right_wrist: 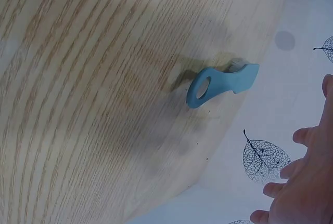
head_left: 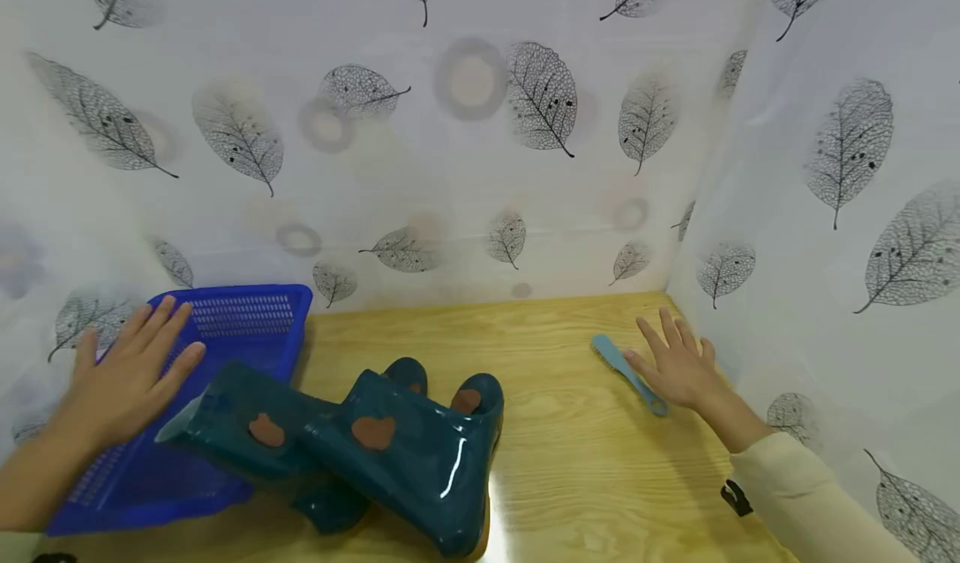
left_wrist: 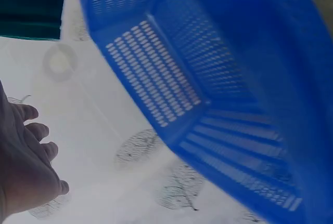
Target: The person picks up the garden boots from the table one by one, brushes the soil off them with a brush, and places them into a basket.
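My left hand point(head_left: 131, 375) hovers over the blue plastic basket point(head_left: 243, 346), its fingers spread and holding nothing. Two dark teal rubber boots point(head_left: 420, 446) with brown patches lie on their sides; one shaft overlaps the basket in the head view, and the other boot lies partly across its mate. Over on the right, my right hand point(head_left: 678, 369) has its fingers apart, with nothing in them. Beside its thumb, a light blue brush point(head_left: 628, 373) with a hole in the handle end rests on the table. The right wrist view shows the brush point(right_wrist: 223, 83) apart from the fingers.
A light wood-grain table point(head_left: 570, 463) carries everything. White sheeting printed with leaves point(head_left: 465, 171) rises behind the table and along both sides. A small black object point(head_left: 736, 498) sits by the right sleeve near the table's right edge.
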Motion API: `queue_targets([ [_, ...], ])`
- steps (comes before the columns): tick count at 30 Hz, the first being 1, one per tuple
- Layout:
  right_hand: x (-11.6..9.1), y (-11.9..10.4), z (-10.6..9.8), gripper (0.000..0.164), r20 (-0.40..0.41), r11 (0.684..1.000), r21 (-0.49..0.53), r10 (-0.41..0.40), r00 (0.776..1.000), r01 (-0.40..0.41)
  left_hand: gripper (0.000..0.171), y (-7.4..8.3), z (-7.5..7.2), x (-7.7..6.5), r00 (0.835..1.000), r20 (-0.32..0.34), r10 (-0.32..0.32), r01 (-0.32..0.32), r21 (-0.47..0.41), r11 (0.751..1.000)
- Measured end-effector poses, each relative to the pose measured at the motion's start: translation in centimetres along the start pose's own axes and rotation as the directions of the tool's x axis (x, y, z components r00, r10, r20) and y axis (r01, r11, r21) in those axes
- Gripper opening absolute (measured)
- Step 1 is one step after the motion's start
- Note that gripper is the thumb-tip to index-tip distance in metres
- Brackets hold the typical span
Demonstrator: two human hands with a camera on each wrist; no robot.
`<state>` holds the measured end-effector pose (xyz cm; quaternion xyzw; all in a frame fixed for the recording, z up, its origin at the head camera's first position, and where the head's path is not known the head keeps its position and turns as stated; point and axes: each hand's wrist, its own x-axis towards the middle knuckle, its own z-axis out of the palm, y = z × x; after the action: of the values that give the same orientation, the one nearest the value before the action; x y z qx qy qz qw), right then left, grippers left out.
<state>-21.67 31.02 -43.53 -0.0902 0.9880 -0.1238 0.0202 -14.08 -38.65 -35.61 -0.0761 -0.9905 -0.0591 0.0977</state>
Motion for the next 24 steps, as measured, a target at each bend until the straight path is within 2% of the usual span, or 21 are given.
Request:
queue_targets([
  [7,0.0,-0.8,-0.3,0.077,-0.032,1.000,-0.013,-0.024,0.999,0.023,0.065,1.9,-1.2,1.1,0.998,-0.012,0.055,-0.056,-0.111,0.992],
  [11,0.2,-1.0,-0.3,0.077,-0.046,0.999,-0.026,-0.039,0.998,0.037,0.064,3.1,-1.9,1.6,0.997,-0.002,0.072,-0.072,-0.139,0.988],
  [18,0.3,-1.5,-0.3,0.076,-0.065,0.998,-0.038,-0.049,0.997,0.047,0.069,5.3,-3.0,2.6,0.991,0.115,0.062,-0.052,-0.092,0.994],
  [20,0.3,-1.6,-0.2,0.076,-0.072,0.998,-0.040,-0.050,0.996,0.047,0.069,5.9,-3.2,2.8,0.991,0.114,0.071,-0.064,-0.071,0.995],
  [24,0.1,-1.7,-0.1,0.076,-0.071,0.998,-0.037,-0.043,0.997,0.041,0.071,7.4,-3.4,3.1,0.991,0.066,0.112,-0.111,-0.020,0.994],
])
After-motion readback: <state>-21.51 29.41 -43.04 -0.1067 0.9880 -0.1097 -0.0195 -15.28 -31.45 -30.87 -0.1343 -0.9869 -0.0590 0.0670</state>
